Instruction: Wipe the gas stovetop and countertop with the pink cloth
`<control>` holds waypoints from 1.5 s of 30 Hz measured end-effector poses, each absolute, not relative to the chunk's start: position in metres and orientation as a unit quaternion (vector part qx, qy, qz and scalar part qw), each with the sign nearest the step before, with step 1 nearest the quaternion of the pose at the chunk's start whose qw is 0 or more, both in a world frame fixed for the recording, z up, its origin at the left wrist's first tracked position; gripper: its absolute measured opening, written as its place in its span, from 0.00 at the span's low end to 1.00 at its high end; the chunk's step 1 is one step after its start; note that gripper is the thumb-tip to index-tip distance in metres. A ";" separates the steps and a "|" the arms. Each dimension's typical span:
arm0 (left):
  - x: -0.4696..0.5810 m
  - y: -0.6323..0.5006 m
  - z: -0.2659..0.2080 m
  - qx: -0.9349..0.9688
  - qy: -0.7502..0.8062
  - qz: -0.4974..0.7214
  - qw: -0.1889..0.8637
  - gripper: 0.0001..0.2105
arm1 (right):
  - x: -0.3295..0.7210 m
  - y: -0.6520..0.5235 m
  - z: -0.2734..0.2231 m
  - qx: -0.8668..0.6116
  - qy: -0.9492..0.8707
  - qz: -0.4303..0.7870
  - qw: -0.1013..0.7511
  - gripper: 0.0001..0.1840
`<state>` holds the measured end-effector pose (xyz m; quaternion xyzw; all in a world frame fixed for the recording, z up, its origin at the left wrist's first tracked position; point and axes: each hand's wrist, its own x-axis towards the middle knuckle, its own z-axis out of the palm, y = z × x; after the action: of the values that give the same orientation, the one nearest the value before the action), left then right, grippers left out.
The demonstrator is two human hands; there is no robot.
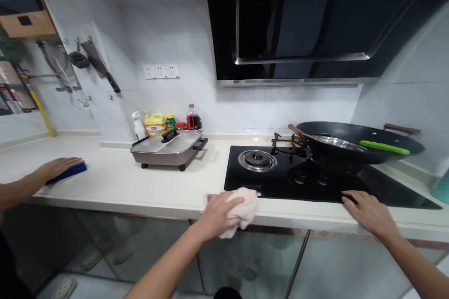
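Three hands are in view over the worktop (140, 187); two belong to the wearer, the third to a co-worker at far left.

Left hand (219, 212): fingers curled down over a pale cloth (245, 205), bunched at the front edge of the worktop, just at the near-left corner of the black glass hob (280, 182). Grip closed on the cloth, part of it hanging over the edge.

Right hand (368, 210): flat, fingers spread, holding nothing. Fingertips rest on the hob's front edge, below the wok (351, 147).

Wok sits on the right burner, tilted slightly. Inside it: a metal dish and a green utensil (384, 147). Left burner (257, 160) bare. No flame visible; cannot tell whether the surfaces are hot.

Co-worker's hand (58, 168) presses a blue cloth (70, 172) on the worktop, well apart from the wearer's hands.

Also present: lidded electric pan (168, 148) mid-worktop, bottles (164, 122) behind it against the wall, cleaver (100, 65) hanging on the wall rail.

Risks, as judged:
- Right hand lies near the wok's underside; if the pan is warm, a reach forward could burn the fingers.
- A knock against the wok rim could rock it on the burner stand and shift the dish and utensil.
- Cloth straddles the edge; a loosened grip could let it slide to the floor.
- Cloth dragged across the hob could snag on the burner grate.
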<state>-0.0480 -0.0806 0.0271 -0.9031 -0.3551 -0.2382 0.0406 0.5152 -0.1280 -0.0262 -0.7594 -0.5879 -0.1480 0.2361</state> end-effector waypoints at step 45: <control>0.130 -0.116 0.018 -0.883 -0.416 -0.173 0.132 0.43 | 0.468 -0.135 0.004 -0.759 -0.540 -0.130 0.338 0.31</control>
<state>0.1303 -0.1161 0.0178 -0.8827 -0.4164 -0.1732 0.1319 0.4682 -0.1355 0.0045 -0.7595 -0.5402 -0.1305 0.3382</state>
